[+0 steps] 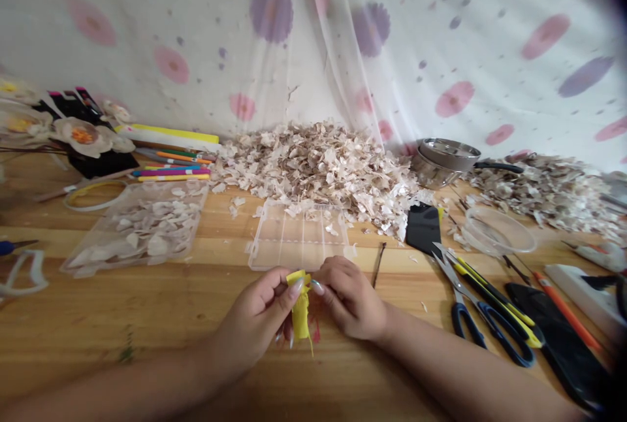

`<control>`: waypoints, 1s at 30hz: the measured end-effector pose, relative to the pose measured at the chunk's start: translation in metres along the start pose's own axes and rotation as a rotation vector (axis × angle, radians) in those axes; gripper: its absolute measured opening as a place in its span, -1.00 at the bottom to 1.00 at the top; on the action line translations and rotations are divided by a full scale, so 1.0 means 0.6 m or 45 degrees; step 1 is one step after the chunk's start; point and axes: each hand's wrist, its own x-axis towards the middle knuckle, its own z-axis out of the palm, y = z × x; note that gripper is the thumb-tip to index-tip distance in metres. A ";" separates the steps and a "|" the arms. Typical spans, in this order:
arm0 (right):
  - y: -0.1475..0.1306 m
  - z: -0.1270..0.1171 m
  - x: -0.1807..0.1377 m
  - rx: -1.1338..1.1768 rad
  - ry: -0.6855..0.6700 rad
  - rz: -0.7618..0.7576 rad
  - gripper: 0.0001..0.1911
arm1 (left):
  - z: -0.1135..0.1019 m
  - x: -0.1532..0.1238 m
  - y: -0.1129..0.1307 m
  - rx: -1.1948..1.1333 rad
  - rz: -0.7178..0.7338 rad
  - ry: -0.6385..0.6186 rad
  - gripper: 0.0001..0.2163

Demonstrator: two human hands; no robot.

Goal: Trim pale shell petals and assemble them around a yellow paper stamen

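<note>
Between my hands, above the wooden table, is a yellow strip (300, 317) that looks like crepe paper or cloth, with a thin strand hanging from its lower end. My left hand (264, 308) pinches its upper part between thumb and fingers. At the strip's right edge, my right hand (350, 298) has its thumb and forefinger pressed together, touching the yellow material near the top. Whatever lies between those right fingertips is too small to make out. Just beyond my hands lies a clear compartment box (298, 232).
Behind is a large heap of pale, dry flakes (318, 167). A tray of pale petals (157, 226) stands left, below several pens (171, 174). To the right are scissors (460, 291), a yellow-black cutter (494, 294), a metal pot (441, 161) and a clear round lid (499, 229).
</note>
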 end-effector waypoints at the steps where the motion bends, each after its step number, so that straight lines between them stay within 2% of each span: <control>1: -0.001 0.001 -0.001 0.055 0.002 0.051 -0.86 | -0.002 0.001 -0.003 0.013 0.010 -0.006 -0.64; 8: -0.004 0.009 -0.008 0.453 -0.012 0.471 -0.79 | -0.012 0.007 -0.022 0.125 0.138 -0.054 -0.73; 13: -0.003 0.018 -0.009 0.783 0.014 0.732 -0.71 | -0.022 0.010 -0.029 0.357 0.271 0.001 -0.82; 18: -0.001 0.022 -0.007 0.895 0.043 0.877 -0.67 | -0.033 0.009 -0.018 0.836 0.560 0.080 -0.85; 21: -0.002 0.021 -0.005 0.869 0.016 0.884 -0.65 | -0.038 0.008 -0.009 1.078 0.784 0.129 -0.80; 23: -0.002 0.020 -0.006 0.783 0.003 0.852 -0.66 | -0.039 0.006 -0.005 1.127 0.888 0.148 -0.77; 24: -0.002 0.019 -0.007 0.716 -0.005 0.820 -0.67 | -0.038 0.005 -0.003 1.110 0.889 0.149 -0.77; 26: -0.002 0.017 -0.010 0.555 -0.025 0.712 -0.71 | -0.034 0.003 0.001 0.986 0.740 0.139 -0.78; 30: -0.006 0.010 -0.014 0.248 -0.026 0.437 -0.81 | -0.020 0.000 0.009 0.414 0.200 0.124 -0.81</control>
